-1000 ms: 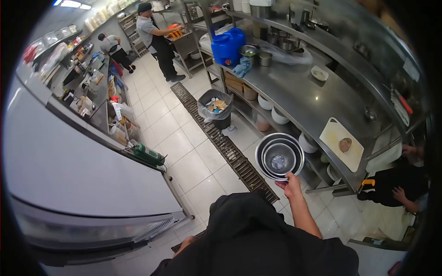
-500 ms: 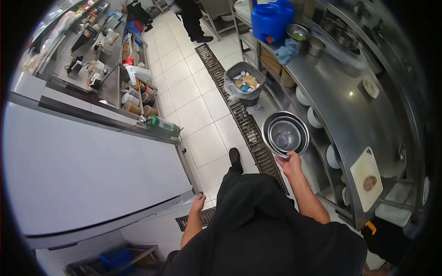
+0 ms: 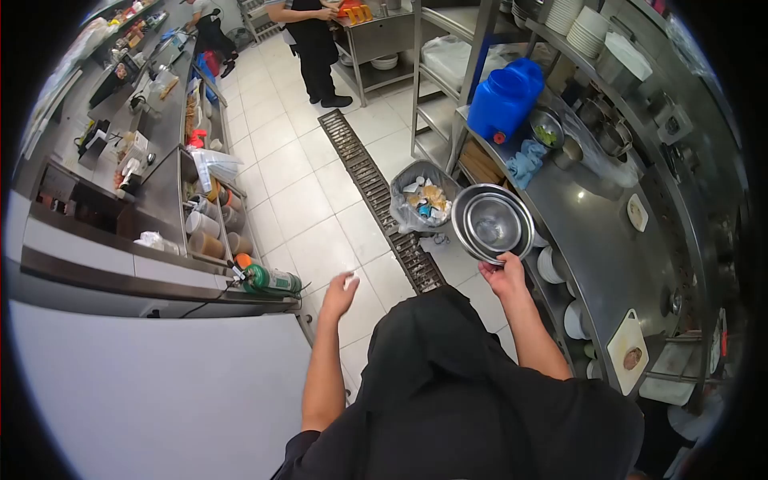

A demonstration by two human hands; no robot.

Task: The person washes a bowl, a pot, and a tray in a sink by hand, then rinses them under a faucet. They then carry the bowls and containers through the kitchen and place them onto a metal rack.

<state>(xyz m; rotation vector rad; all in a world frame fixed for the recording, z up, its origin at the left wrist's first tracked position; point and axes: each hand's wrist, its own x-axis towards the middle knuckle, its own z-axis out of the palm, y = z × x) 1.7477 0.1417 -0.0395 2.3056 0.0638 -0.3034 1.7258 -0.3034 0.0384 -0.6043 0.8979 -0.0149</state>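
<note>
Nested metal bowls (image 3: 494,225) hang at the right of centre, their open tops facing up. My right hand (image 3: 505,276) grips their near rim, thumb over the edge and fingers beneath. Over the tiled floor, my left hand (image 3: 342,294) is raised with nothing visible in it, its fingers loosely curled and apart. Just beyond the bowls stands a lined bin (image 3: 405,216) with waste in it.
A steel counter (image 3: 596,240) on the right bears a blue container (image 3: 506,102), a blue cloth (image 3: 525,163) and a cutting board (image 3: 628,352). A floor drain (image 3: 364,176) runs ahead. A person (image 3: 312,56) stands at a far table; another (image 3: 211,32) is farther back.
The view has moved forward along the aisle. My left hand has risen and come forward from beside the white surface. My right hand still holds the bowls, now nearer the bin.
</note>
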